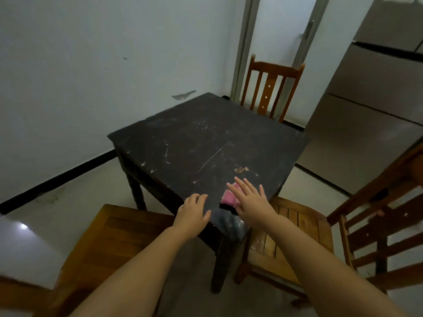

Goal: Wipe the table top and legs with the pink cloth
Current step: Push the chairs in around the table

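1. The pink cloth [229,197] lies at the near corner of the dark surface [194,143].
2. The right hand [250,199], fingers spread flat, presses on it, gripping nothing.
3. The left hand [193,210] rests open on the edge beside it.
4. The top seems barely begun; next comes sweeping outward, then the legs.

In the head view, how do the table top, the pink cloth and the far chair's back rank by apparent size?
1. Table top
2. Far chair's back, though distance shrinks it
3. Pink cloth, partly hidden under the right hand

Single head view, aimed forward and down; near table corner [212,216] seen close, between both hands, forearms entering from below.
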Available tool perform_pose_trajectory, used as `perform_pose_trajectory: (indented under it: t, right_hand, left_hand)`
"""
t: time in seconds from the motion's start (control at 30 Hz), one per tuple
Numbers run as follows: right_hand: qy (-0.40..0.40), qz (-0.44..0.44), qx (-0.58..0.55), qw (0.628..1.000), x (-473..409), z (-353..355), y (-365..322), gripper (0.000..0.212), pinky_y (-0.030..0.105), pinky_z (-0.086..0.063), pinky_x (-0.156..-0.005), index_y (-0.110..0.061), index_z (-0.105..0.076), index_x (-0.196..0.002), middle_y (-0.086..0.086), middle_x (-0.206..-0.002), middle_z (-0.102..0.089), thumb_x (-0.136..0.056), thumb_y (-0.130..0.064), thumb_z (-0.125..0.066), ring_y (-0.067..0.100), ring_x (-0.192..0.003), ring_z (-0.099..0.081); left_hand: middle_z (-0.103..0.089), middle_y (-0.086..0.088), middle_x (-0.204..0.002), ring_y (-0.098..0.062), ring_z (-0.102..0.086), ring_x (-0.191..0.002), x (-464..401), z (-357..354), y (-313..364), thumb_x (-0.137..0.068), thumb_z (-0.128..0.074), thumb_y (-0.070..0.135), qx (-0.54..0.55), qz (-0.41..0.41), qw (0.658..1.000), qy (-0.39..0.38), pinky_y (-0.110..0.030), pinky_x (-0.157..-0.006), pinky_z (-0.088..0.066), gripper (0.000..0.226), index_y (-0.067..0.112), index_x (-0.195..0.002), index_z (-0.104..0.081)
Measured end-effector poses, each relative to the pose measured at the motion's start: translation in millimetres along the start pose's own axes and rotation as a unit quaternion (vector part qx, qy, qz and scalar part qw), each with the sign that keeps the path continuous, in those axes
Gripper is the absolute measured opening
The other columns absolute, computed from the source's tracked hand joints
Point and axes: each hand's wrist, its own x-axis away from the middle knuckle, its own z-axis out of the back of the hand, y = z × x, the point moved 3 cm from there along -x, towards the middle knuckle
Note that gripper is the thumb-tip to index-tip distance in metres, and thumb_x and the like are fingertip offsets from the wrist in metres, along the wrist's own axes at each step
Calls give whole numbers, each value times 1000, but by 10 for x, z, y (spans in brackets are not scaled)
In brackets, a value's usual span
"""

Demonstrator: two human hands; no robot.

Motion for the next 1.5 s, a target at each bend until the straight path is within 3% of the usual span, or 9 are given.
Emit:
perform_pose_trajectory:
  t: [0.2, 0.37, 0.5, 0.63, 0.9, 1.07, 1.2, 1.3, 1.5]
  right_hand:
    - [20, 102, 6, 995, 530, 471, -709, 58, 47, 2, -115, -35, -5, -148, -5, -158, 7, -99, -24, -35, 18, -144, 10]
    - [51, 206, -37, 976, 890, 812, -1533, 54, 38, -23, -115, -28, -17, -148, -1, -157, -13, -99, -26, -38, 20, -142, -16]
    - [83, 270, -52, 958, 1077, 976, -2275, 49, 33, -37, -106, -24, -26, -145, -1, -146, -35, -98, -32, -40, 17, -131, -37]
    - [87, 296, -45, 950, 1229, 878, -3023, 50, 32, -33, -106, -26, -23, -146, -1, -148, -33, -98, -37, -38, 17, -133, -33]
    - [6, 201, -48, 978, 1186, 259, -4236, 57, 37, -35, -105, -27, -18, -146, 0, -148, -31, -96, -43, -41, 20, -134, -34]
    - [-26, 130, -54, 990, 970, 39, -4326, 47, 33, -51, -87, -24, -35, -135, 1, -119, -55, -94, -47, -44, 17, -104, -57]
    - [-27, 117, 16, 993, 787, -39, -4306, 35, 24, -52, -70, -24, -52, -105, -4, -90, -62, -89, -55, -47, 11, -78, -62]
    - [-30, 114, 33, 992, 755, -33, -4316, 35, 21, -50, -64, -24, -54, -97, -6, -82, -61, -87, -57, -48, 9, -70, -60]
    - [-31, 51, 22, 998, 829, -2, -4208, 30, 20, -50, -68, -30, -52, -88, -9, -80, -60, -84, -59, -52, 4, -70, -59]
  left_hand:
    - [-32, -2, -143, -17, -30, -131, 887, 954, 201, -95, -43, 36, 30, -3, 995, 98, -33, -105, -30, 53, 20, -142, -25]
    - [-38, -4, -141, -19, -36, -129, 1662, 1752, -55, -94, -44, 35, -13, -10, 985, 173, -36, -105, -34, 51, 20, -140, -31]
    - [-39, -5, -140, -19, -36, -128, 2221, 2181, -604, -95, -41, 35, -68, -12, 984, 163, -33, -104, -30, 50, 17, -140, -31]
    - [-39, -4, -142, -17, -35, -130, 2666, 2347, -1263, -95, -39, 42, -111, -9, 987, 118, -33, -107, -28, 52, 18, -141, -30]
    - [-45, -2, -135, -16, -41, -123, 3022, 2510, -2240, -93, -39, 47, -175, -62, 981, 49, -34, -105, -34, 52, 20, -138, -35]
    - [-41, -2, -138, -19, -37, -126, 2832, 2485, -2649, -92, -34, 54, -225, -80, 971, 9, -37, -108, -28, 55, 23, -137, -33]
    - [-52, 2, -113, -11, -48, -99, 2624, 2474, -2764, -89, -41, 54, -210, -96, 973, 5, -25, -87, -37, 43, 23, -119, -46]
    - [-50, 5, -92, -6, -47, -79, 2478, 2507, -2721, -87, -44, 56, -231, -135, 963, -26, -19, -69, -38, 39, 21, -104, -49]
    - [-56, 3, -89, -11, -55, -73, 2219, 2438, -2760, -85, -43, 61, -235, -250, 936, -75, -25, -70, -49, 42, 21, -96, -51]
